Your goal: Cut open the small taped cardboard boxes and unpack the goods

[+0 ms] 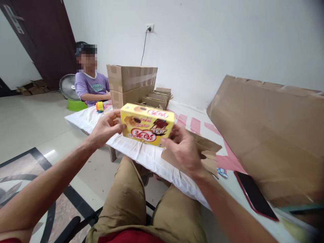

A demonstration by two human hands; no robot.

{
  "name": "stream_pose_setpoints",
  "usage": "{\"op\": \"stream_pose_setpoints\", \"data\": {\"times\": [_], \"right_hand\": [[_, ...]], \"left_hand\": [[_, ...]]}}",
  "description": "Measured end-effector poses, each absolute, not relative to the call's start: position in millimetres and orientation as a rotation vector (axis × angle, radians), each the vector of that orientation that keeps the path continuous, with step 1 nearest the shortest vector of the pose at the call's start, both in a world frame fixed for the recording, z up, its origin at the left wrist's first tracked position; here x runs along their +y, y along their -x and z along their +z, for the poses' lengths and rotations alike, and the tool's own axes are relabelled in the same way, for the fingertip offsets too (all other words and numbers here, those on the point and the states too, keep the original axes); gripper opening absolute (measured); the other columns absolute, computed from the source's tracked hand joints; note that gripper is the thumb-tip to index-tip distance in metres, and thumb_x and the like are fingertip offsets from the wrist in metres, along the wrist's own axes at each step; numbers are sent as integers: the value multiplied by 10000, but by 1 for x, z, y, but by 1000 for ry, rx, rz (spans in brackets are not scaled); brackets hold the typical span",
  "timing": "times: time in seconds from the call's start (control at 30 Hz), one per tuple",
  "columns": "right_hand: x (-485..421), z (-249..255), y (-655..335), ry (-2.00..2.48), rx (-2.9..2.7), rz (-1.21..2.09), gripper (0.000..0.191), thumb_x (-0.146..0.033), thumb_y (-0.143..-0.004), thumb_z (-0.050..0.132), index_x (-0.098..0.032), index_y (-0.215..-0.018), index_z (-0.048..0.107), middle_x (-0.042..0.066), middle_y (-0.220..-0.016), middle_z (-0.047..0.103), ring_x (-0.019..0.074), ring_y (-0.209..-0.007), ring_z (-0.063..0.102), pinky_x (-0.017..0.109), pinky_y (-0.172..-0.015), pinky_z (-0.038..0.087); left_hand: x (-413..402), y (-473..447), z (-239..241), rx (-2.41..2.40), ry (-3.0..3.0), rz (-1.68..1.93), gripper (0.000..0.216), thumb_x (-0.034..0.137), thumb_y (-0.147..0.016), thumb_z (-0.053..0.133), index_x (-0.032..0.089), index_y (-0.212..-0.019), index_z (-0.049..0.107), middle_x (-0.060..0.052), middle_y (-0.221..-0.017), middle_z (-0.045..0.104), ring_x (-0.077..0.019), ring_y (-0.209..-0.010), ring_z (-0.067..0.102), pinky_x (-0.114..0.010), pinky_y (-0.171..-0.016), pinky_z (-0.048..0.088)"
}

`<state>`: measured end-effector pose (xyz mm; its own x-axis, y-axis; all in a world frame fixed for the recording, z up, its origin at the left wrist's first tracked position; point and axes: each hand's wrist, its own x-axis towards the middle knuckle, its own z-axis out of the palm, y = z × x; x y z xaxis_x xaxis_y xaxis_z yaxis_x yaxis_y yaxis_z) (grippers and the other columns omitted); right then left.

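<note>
In the head view, the yellow box (pixel 144 130) is held up over the near edge of the white-covered table (pixel 124 145), in front of the stacked cartons (pixel 138 79). Its long axis runs left to right, the right end dipping slightly. The printed broad face points toward the wearer, a narrow side up. The left hand (pixel 108 125) grasps its left end; the right hand (pixel 184 146) grips the right.
</note>
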<state>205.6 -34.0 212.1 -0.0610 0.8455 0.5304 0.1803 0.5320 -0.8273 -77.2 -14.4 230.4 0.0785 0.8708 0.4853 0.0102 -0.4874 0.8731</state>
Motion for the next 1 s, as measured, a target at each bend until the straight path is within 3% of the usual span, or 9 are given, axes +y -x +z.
{"op": "stream_pose_setpoints", "data": {"times": [0.1, 0.27, 0.5, 0.73, 0.8, 0.87, 0.93, 1.0], "right_hand": [[-8, 145, -164, 1030, -1542, 566, 464, -234, -715, 812, -251, -1165, 699, 39, -1089, 706, 203, -920, 633, 385, -852, 579], [35, 70, -127, 1181, -1494, 603, 455, -200, -684, 725, -211, -1139, 706, 41, -981, 673, 168, -729, 603, 353, -754, 570], [84, 21, -109, 1238, -1463, 634, 371, -238, -712, 662, -179, -1077, 692, 57, -927, 722, 206, -794, 679, 339, -759, 590], [75, -10, -119, 1216, -1464, 674, 332, -307, -839, 576, -179, -1133, 663, 119, -1067, 760, 224, -880, 731, 343, -761, 614], [69, -10, -127, 1206, -1480, 639, 292, -292, -852, 569, -201, -1105, 682, 113, -1071, 758, 240, -939, 720, 358, -791, 607], [67, -10, -137, 1199, -1499, 592, 246, -255, -833, 577, -223, -1041, 705, 106, -1068, 757, 262, -1006, 699, 398, -877, 588], [68, -10, -147, 1192, -1516, 548, 228, -213, -790, 595, -232, -981, 717, 103, -1084, 755, 283, -1065, 678, 449, -985, 546], [70, -13, -155, 1189, -1525, 518, 241, -179, -756, 592, -225, -957, 718, 110, -1100, 751, 297, -1093, 666, 481, -1037, 515]], "left_hand": [[-6, 109, 166, 1119, -1530, 1429, 452, 315, -687, 826, 172, -1092, 685, -21, -935, 734, -98, -585, 611, -226, -529, 486], [33, 120, 90, 1287, -1344, 1384, 532, 458, -627, 789, 161, -1056, 686, -40, -914, 749, -120, -583, 623, -229, -500, 437], [92, 113, 60, 1312, -1289, 1401, 534, 443, -643, 749, 164, -1091, 670, -63, -986, 766, -139, -643, 646, -241, -548, 488], [94, 98, 21, 1527, -1306, 1403, 809, 472, -737, 761, 155, -1440, 516, -160, -1335, 682, -209, -772, 715, -350, -685, 606], [81, 92, 6, 1740, -1379, 1433, 838, 443, -771, 749, 142, -1496, 457, -211, -1422, 608, -267, -880, 731, -437, -793, 624], [70, 84, -8, 1845, -1510, 1477, 832, 432, -800, 721, 141, -1520, 424, -242, -1519, 508, -344, -1126, 695, -512, -963, 593], [65, 74, -17, 1853, -1647, 1489, 841, 430, -813, 709, 143, -1538, 393, -248, -1596, 418, -401, -1401, 528, -564, -1137, 488], [67, 64, -19, 1861, -1713, 1476, 879, 426, -807, 724, 137, -1553, 361, -251, -1622, 384, -419, -1538, 349, -596, -1241, 359]]}}
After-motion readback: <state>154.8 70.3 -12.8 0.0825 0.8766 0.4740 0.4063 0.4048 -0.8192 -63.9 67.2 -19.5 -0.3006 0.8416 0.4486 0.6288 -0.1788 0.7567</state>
